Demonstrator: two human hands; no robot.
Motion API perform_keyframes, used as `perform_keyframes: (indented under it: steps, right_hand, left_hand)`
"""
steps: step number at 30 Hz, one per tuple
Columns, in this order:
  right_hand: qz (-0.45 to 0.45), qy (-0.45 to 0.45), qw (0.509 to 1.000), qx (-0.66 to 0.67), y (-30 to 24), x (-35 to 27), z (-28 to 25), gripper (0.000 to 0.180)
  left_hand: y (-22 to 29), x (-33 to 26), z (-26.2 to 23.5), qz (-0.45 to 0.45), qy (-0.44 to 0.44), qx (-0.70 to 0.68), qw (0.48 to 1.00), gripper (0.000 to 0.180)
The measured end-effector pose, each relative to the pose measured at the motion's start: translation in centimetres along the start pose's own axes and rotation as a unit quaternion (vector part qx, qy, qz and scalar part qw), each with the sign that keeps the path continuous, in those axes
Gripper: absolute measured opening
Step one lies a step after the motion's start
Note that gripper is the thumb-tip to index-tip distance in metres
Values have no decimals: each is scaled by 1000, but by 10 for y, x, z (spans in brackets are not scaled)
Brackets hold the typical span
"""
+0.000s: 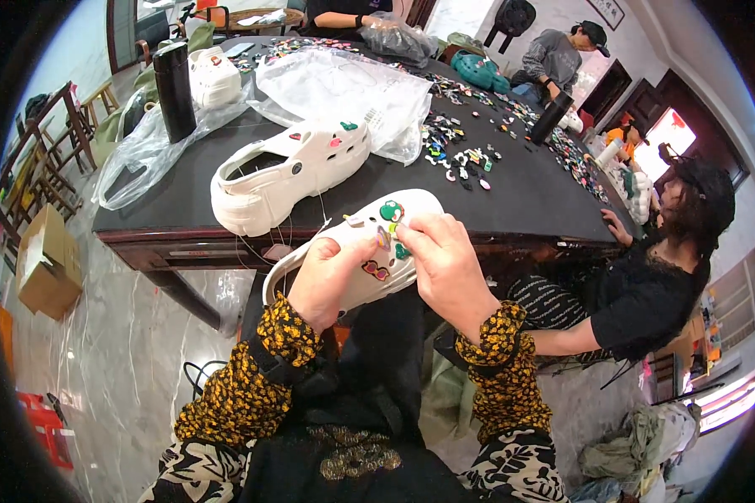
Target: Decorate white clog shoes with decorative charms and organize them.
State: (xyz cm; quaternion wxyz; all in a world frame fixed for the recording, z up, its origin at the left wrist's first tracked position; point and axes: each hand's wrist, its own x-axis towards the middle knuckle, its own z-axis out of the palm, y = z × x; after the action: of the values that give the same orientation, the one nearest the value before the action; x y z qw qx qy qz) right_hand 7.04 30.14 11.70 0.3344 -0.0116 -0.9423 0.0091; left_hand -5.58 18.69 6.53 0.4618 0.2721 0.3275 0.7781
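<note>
white clog (365, 289) is held over the lap, just in front of the dark worktop (512, 201). l hand (331, 272) is closed on its left part, thumb on top; r hand (450, 260) closed on its right side, fingertips at a small yellow-green charm (393, 227); can't tell if that's pinched or just pressed.

risks: charm could pop out or sit crooked if pushed off-centre; clog could twist or drop to lap/floor if either grip eases, b/c the worktop isn't under it. thin threads (324, 210) hanging by the second clog (302, 176) could snag & drag it, since it's near the edge.

count: 1 clog in hands, 1 on worktop, +1 white shoe (216, 80) further back l. on held clog: 2 green charms (391, 210), 1 pink sunglasses charm (375, 270), the yellow-green one, maybe more under fingers. second clog: approx 3 charms. black bottles (174, 92): 2. cardboard box (50, 264): 1. loose charms (461, 155): too many, too small to count. co-workers: at least 4.
</note>
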Motion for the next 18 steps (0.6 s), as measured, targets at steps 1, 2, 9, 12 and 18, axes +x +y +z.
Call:
perform_keyframes:
  steps: [1, 2, 9, 12, 18]
  right_hand:
    - [2, -15, 1000, -13, 0, -2, 0, 30]
    - [4, -16, 1000, -13, 2, -4, 0, 30]
    - [26, -9, 999, 31, 7, -11, 3, 36]
    - [26, -11, 999, 28, 8, -13, 7, 36]
    - [20, -27, 998, -55, 3, -17, 8, 35]
  left_hand:
    - [-2, 0, 1, 13, 1, 14, 1000, 23]
    - [-3, 0, 2, 11, 1, 14, 1000, 23]
    - [-9, 3, 6, 34, 3, 46, 998, 23]
    - [-11, 2, 6, 28, 12, 50, 998, 22]
    - [-14, 3, 12, 35, 17, 77, 996, 23]
